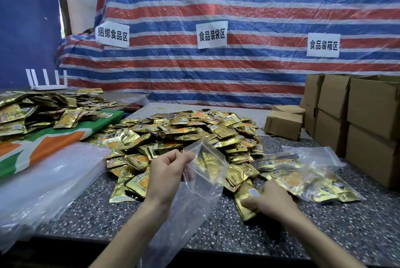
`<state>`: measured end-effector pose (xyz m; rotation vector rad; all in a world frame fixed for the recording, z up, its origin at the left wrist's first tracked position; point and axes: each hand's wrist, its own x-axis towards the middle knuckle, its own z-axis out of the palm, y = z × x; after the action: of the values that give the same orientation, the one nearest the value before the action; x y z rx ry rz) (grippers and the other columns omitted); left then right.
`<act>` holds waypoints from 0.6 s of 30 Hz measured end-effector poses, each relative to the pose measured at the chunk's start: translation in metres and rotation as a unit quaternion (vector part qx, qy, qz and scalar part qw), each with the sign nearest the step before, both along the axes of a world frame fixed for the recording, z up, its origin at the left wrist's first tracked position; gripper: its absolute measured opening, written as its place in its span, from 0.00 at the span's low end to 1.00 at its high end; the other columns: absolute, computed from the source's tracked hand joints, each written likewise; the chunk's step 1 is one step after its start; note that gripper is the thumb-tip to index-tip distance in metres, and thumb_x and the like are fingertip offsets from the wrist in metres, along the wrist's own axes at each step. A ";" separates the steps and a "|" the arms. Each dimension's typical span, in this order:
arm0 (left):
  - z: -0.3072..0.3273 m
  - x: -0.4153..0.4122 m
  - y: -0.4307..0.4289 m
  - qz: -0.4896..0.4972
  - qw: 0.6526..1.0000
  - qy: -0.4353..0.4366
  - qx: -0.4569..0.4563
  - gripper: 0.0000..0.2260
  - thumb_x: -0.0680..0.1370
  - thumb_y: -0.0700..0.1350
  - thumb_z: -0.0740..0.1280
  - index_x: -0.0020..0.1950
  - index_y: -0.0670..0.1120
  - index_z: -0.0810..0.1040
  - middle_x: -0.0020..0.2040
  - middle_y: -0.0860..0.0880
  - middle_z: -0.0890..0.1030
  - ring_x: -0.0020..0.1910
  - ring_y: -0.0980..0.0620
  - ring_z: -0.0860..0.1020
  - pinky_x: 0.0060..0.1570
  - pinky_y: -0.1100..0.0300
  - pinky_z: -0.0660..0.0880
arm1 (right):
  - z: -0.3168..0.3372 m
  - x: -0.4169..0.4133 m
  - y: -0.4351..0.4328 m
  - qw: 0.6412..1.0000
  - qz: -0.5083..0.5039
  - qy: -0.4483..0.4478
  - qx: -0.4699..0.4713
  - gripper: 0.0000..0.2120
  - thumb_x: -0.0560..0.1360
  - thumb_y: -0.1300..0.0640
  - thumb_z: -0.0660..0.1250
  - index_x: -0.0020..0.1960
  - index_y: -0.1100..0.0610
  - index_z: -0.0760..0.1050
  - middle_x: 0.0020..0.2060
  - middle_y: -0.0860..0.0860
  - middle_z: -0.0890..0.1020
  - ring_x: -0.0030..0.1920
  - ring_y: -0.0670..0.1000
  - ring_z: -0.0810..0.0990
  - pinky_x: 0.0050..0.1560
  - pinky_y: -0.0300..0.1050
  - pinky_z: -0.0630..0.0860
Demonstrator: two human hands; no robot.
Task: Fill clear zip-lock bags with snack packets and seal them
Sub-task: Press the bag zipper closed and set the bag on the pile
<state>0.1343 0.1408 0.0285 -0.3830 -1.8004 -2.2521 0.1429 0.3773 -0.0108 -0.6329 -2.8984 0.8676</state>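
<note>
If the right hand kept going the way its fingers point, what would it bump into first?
The right hand points left, already on gold snack packets. Going on, it would probably meet the clear bag held by the left hand; depth is unclear.

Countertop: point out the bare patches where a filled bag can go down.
Bare speckled countertop lies between the stack of empty bags and the packet pile. More lies along the near edge, right of the right hand, below the filled bags. The middle is crowded with packets; cardboard boxes fill the right back.
</note>
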 end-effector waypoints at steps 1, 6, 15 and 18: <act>-0.001 -0.001 -0.001 0.002 1.000 0.002 0.001 0.12 0.76 0.41 0.69 0.37 0.36 0.76 0.27 0.43 0.77 0.30 0.50 0.73 0.42 0.55 0.74 | 0.003 0.001 0.001 0.998 0.002 0.017 -0.052 0.20 0.65 0.49 0.79 0.43 0.57 0.70 0.38 0.50 0.78 0.36 0.51 0.78 0.35 0.47 0.73; -0.007 -0.004 -0.002 0.008 1.000 0.008 -0.011 0.16 0.77 0.45 0.70 0.32 0.41 0.74 0.28 0.41 0.78 0.30 0.48 0.75 0.42 0.54 0.76 | 0.027 0.011 0.012 0.966 -0.007 0.177 -0.188 0.13 0.71 0.66 0.74 0.52 0.58 0.75 0.40 0.57 0.83 0.33 0.53 0.82 0.33 0.48 0.81; -0.012 0.000 0.008 -0.012 0.998 0.021 -0.055 0.18 0.74 0.54 0.70 0.26 0.50 0.75 0.30 0.42 0.79 0.30 0.50 0.75 0.36 0.59 0.76 | 0.099 0.034 -0.007 0.842 0.068 0.446 -0.297 0.04 0.75 0.58 0.73 0.47 0.51 0.80 0.43 0.54 0.85 0.41 0.54 0.86 0.38 0.51 0.83; -0.013 0.004 0.011 -0.024 0.998 0.021 -0.061 0.18 0.73 0.56 0.70 0.30 0.46 0.75 0.30 0.44 0.78 0.30 0.50 0.75 0.34 0.59 0.74 | 0.105 0.033 -0.027 0.844 0.094 0.416 -0.325 0.02 0.76 0.59 0.72 0.47 0.53 0.80 0.43 0.56 0.85 0.44 0.59 0.85 0.42 0.58 0.84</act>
<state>0.1383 0.1518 0.0159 -0.4978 -1.9333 -2.1547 0.1758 0.3499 0.0945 0.0626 -1.8640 1.6552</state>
